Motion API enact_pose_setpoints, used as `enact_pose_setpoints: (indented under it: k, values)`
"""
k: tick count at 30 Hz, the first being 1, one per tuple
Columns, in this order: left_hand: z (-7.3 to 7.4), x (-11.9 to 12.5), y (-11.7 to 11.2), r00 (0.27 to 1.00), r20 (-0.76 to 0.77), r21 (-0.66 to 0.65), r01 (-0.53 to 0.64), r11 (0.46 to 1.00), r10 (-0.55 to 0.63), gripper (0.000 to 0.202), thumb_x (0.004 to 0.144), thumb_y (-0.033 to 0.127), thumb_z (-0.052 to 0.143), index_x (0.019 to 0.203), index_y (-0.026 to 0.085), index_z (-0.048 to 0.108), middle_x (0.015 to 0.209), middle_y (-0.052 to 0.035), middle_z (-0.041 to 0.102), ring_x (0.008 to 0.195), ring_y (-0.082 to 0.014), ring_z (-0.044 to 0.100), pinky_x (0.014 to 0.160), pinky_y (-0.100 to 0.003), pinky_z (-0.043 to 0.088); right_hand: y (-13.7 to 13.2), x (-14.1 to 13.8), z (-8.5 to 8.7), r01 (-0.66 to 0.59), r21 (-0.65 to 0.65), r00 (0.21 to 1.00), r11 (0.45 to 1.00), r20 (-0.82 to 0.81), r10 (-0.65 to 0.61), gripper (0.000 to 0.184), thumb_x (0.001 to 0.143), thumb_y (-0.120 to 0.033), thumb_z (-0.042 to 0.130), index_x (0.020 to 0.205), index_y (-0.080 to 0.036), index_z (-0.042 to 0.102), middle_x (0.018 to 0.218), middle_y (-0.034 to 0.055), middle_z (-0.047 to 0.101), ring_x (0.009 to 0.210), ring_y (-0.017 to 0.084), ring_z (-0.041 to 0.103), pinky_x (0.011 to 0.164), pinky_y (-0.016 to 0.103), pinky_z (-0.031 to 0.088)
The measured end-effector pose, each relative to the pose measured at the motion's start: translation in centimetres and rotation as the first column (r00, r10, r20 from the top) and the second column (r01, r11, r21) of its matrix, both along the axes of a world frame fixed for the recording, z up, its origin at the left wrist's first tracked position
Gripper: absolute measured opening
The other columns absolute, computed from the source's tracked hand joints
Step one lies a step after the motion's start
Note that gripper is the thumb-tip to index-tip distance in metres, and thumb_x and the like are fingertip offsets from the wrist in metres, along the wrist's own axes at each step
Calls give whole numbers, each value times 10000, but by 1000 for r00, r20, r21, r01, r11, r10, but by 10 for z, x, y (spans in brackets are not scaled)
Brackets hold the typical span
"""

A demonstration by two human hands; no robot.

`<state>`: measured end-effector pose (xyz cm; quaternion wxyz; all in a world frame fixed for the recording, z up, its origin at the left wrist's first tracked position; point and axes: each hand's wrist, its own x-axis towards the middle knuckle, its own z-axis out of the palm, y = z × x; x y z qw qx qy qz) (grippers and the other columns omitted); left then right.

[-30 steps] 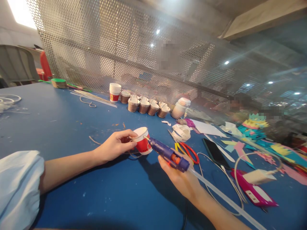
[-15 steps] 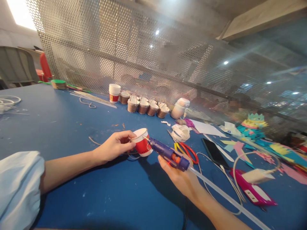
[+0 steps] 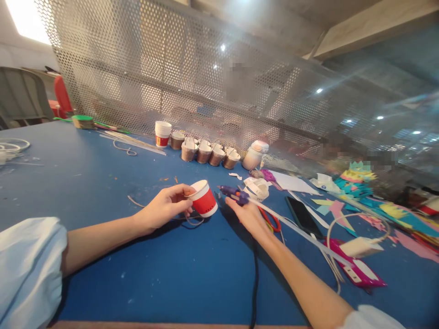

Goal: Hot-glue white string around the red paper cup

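Observation:
My left hand (image 3: 168,206) grips a small red and white paper cup (image 3: 203,198), tilted just above the blue table (image 3: 103,183). A thin string (image 3: 192,222) trails under the cup. To the cup's right my right hand (image 3: 248,214) holds a purple glue gun (image 3: 233,193) low over the table, nozzle pointing left toward the cup but apart from it. A clear glue stick (image 3: 298,230) sticks out behind the gun, and its black cord (image 3: 254,278) runs toward me.
Red-handled scissors (image 3: 270,218), a black phone (image 3: 302,215), a white tape roll (image 3: 258,188) and a pink case (image 3: 356,269) with a white charger lie right. Several brown cups (image 3: 209,153) and a cup stack (image 3: 162,133) line the perforated metal screen. Coloured paper scraps (image 3: 363,192) lie far right.
My right hand has carried the glue gun away from the cup, forward and down toward the table. The left hand has kept the cup, tilting it slightly.

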<state>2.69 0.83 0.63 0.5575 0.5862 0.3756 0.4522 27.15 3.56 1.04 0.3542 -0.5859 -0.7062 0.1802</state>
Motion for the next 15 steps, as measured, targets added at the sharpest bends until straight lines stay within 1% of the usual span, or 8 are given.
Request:
enact_pose_setpoints:
  k: [2,4,5,7,9,11,13,15]
  values:
    - [0,0,0,999,31,-9,10,1000,-9,292,726,252,611,992,132,612,717,-13,647,667,-137,594,692,-291,501,8,2,-4,2,3,997,1000,81,-2,356,825,-484,528,885,-183,708,782,42,702,789,216,652,700,307,499]
    - [-1,0,-1,997,73,-20,11,1000,-10,306,702,215,571,991,127,616,731,-21,659,684,-145,613,720,-305,507,10,5,-4,6,-9,992,1000,122,-5,392,842,-499,518,999,-189,699,900,57,718,911,234,655,787,331,492]
    - [-1,0,-1,995,95,-27,8,1000,-6,313,689,210,560,985,125,616,735,-25,662,685,-149,620,724,-313,510,8,7,-3,-5,-19,992,1000,128,7,411,850,-507,511,1052,-193,685,953,60,717,950,237,649,812,337,486]
    - [-3,1,0,991,133,-37,0,999,5,313,681,214,550,973,119,612,744,-32,666,675,-152,627,723,-324,514,2,12,2,-42,-55,991,998,122,48,436,864,-522,494,1092,-193,666,983,60,714,940,231,650,810,336,483]
    - [-4,1,0,990,138,-34,-10,999,15,283,701,226,553,955,117,615,729,-28,660,657,-146,623,719,-320,513,-7,19,8,-34,-78,990,996,133,44,441,863,-540,485,1039,-182,674,922,58,718,856,221,659,752,323,485]
    - [-3,1,0,993,111,-22,-23,999,26,233,738,253,570,917,118,628,706,-20,646,650,-137,614,722,-311,511,-18,27,13,49,-58,977,997,212,-36,438,842,-569,498,932,-181,679,843,55,710,776,218,654,688,311,471]
    - [-2,1,-1,996,77,-13,-36,999,37,228,763,300,597,895,119,638,683,-12,631,642,-133,607,716,-305,515,-32,34,18,152,13,926,988,349,-147,424,811,-600,526,808,-196,656,770,44,690,701,211,631,622,299,437]
    - [0,1,-2,997,57,-10,-53,999,53,257,765,345,623,884,118,640,668,-8,624,629,-133,605,692,-300,521,-48,34,21,180,95,864,979,461,-203,397,805,-593,549,709,-213,611,690,25,660,623,195,594,569,288,391]
